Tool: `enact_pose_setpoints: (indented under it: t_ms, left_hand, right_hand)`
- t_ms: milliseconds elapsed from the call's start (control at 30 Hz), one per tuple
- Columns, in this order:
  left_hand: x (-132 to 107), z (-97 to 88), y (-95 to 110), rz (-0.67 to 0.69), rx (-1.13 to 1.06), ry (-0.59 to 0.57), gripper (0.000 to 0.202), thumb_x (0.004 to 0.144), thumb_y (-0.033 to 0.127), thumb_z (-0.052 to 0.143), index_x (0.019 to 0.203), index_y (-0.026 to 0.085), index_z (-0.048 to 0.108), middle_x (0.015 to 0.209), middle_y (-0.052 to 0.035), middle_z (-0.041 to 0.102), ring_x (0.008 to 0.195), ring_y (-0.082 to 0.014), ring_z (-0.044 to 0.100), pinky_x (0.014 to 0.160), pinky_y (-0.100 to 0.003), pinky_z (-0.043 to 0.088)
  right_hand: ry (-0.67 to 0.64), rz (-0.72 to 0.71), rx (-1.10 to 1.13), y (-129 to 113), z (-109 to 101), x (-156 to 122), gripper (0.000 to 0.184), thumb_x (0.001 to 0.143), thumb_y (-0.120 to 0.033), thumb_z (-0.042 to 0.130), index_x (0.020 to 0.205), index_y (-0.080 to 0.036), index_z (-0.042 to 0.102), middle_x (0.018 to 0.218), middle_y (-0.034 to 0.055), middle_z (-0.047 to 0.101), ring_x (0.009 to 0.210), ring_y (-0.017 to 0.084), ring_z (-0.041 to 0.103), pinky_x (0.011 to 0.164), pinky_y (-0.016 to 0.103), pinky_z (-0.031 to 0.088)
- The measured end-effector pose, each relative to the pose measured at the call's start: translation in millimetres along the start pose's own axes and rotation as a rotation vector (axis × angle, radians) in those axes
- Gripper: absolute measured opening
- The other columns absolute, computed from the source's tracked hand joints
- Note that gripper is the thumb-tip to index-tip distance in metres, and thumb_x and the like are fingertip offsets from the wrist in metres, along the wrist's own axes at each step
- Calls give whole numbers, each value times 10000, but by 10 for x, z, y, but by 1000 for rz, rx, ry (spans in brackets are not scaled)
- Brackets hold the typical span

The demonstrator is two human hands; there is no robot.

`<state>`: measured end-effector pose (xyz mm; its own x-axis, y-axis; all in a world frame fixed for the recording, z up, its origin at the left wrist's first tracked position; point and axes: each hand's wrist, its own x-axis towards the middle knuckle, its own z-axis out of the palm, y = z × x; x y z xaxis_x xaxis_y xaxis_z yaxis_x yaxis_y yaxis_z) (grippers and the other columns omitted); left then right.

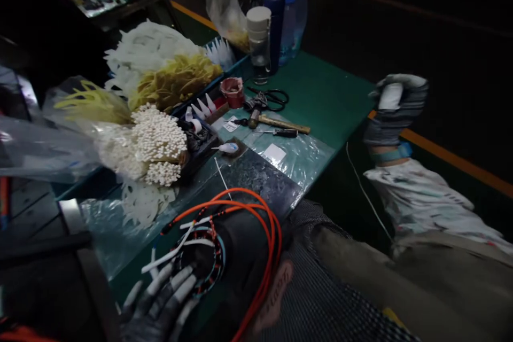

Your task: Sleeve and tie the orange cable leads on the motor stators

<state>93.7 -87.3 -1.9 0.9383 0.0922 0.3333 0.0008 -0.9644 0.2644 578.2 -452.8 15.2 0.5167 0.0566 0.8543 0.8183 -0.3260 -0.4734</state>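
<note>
My left hand [162, 299], in a grey glove with pale fingertips, is at the bottom left with its fingers stretched out and spread. It is beside a round black, red and light-blue coil [219, 259]; whether the fingers touch it I cannot tell. White tubes [166, 259] lie across the coil. Orange cable [276, 230] loops around it and down past the table edge. My right hand [396, 109], in a striped grey glove, is off the table's right side, its fingers curled closed. A white patch shows at the fingers; whether it is an object or the glove is unclear.
On the green table [332, 83] lie a hammer [280, 124], scissors [276, 99], a screwdriver [284, 132] and a small glue bottle [228, 147]. Cotton swabs [158, 139], yellow strips [172, 83] and white pieces [150, 51] are piled at left. Bottles [288, 26] stand at the back.
</note>
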Motion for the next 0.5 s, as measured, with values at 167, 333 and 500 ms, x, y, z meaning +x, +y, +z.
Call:
enact_pose_setpoints:
  t_ms: [167,333,500]
  left_hand:
    - [112,-74,49,12,-8,10,407,1075,367,572,1444,513,661,1106,98,855,1582,52,370,1354,-205,143]
    - [147,-82,165,-18,69,19,225,1098,405,570,1076,407,794,1058,87,861,1202,-129,706,1343,-255,165]
    - [30,-29,148,-24,144,14,226,1071,267,609,1158,409,763,1082,84,855,1214,-140,705,1345,-316,180]
  right_hand:
    - [-360,276,-45,3,-42,-213,180,1088,-394,543,1142,-355,711,1021,45,744,926,288,706,911,588,606]
    - [-834,168,257,-560,787,-438,275,1015,-384,631,1221,-249,752,1217,103,783,1159,303,736,1080,550,586]
    - [-1283,51,504,-1242,1370,-738,531,933,-524,762,1359,-212,703,1184,90,802,1033,261,770,961,436,646]
